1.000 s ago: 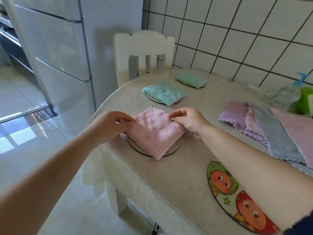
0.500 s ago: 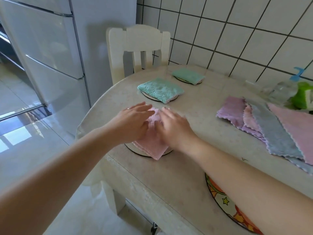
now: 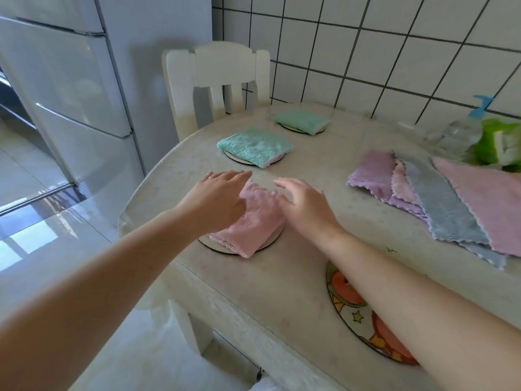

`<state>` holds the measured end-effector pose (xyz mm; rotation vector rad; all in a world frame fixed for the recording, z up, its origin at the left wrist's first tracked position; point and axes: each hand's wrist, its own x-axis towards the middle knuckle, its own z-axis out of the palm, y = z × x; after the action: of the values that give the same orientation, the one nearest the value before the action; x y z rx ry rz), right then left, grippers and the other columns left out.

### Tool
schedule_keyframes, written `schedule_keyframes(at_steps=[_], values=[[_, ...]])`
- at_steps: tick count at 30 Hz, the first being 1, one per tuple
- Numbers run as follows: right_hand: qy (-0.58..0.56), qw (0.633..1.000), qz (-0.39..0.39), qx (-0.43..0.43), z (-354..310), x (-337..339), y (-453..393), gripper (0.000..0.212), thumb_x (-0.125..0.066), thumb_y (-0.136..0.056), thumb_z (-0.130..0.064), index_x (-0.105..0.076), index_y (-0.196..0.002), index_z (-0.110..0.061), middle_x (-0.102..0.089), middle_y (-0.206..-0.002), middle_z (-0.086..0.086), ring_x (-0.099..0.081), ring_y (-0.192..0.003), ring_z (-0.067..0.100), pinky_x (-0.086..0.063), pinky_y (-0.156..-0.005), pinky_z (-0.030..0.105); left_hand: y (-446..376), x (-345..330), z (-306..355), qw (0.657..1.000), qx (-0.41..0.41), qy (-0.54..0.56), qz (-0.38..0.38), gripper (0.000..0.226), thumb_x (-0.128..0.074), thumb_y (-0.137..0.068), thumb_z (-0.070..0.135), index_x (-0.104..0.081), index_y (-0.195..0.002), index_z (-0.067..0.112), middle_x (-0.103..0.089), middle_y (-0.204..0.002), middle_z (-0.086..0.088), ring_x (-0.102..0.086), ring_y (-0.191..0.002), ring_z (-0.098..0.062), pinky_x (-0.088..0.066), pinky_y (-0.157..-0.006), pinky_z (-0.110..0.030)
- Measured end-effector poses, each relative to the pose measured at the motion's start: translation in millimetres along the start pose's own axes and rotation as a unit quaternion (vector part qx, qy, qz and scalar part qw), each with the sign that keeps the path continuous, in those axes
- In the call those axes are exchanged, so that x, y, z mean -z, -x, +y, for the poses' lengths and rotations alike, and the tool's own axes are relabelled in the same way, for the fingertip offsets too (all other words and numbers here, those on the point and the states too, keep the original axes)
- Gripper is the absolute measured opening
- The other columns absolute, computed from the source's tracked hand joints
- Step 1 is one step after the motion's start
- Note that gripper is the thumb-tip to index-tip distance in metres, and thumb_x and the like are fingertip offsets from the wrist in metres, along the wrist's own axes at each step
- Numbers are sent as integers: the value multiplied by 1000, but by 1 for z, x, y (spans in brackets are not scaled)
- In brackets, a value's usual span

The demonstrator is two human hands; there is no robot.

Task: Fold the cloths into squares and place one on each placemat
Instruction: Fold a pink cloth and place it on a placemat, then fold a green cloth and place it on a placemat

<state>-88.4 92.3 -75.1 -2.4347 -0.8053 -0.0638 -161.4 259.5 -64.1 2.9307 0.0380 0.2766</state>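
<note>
Two forearms are covering parts of the scene: the right one is hiding much of a cartoon placemat (image 3: 352, 311), and the left hand (image 3: 217, 201) is lying over the near-left part of the pink cloth (image 3: 259, 218). Both hands are staying flat with straight fingers, gripping nothing; the right hand (image 3: 304, 210) is resting at the cloth's right edge. That folded cloth is sitting on a round placemat (image 3: 272, 239) on the table (image 3: 324, 170), beside a white chair (image 3: 217, 77) and tiled wall (image 3: 366, 52).
</note>
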Motion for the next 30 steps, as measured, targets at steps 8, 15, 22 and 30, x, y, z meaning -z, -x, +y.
schedule_keyframes(at_steps=[8,15,22,30], values=[[-54,994,95,-22,76,74,44,29,-48,-94,-37,-62,-113,-21,-60,-121,-6,-56,-100,6,-39,-82,24,-31,3,97,986,-76,135,59,46,-52,-91,33,-44,-135,23,-51,-134,4,-47,-123,-13,-37,-95,-24],[-30,983,134,-123,159,135,109,22,-51,-93,-32,-65,-107,-22,-61,-118,-3,-54,-110,10,-33,-79,20,-55,-38,195,974,-148,169,-8,38,-54,-91,31,-53,-128,22,-58,-125,6,-54,-113,-9,-46,-94,-32],[15,969,148,-199,242,185,165,21,-62,-85,-18,-68,-105,-21,-65,-112,1,-63,-100,16,-42,-76,23,-81,-72,288,958,-216,188,-29,35,-58,-88,25,-59,-122,19,-62,-120,0,-58,-108,-13,-47,-93,-36],[170,956,99,-218,302,220,179,40,-60,-82,-11,-60,-122,-15,-56,-130,5,-50,-122,23,-40,-98,31,-118,-107,360,955,-264,125,-44,31,-56,-83,21,-64,-113,22,-61,-118,-2,-54,-113,-23,-45,-90,-35]])
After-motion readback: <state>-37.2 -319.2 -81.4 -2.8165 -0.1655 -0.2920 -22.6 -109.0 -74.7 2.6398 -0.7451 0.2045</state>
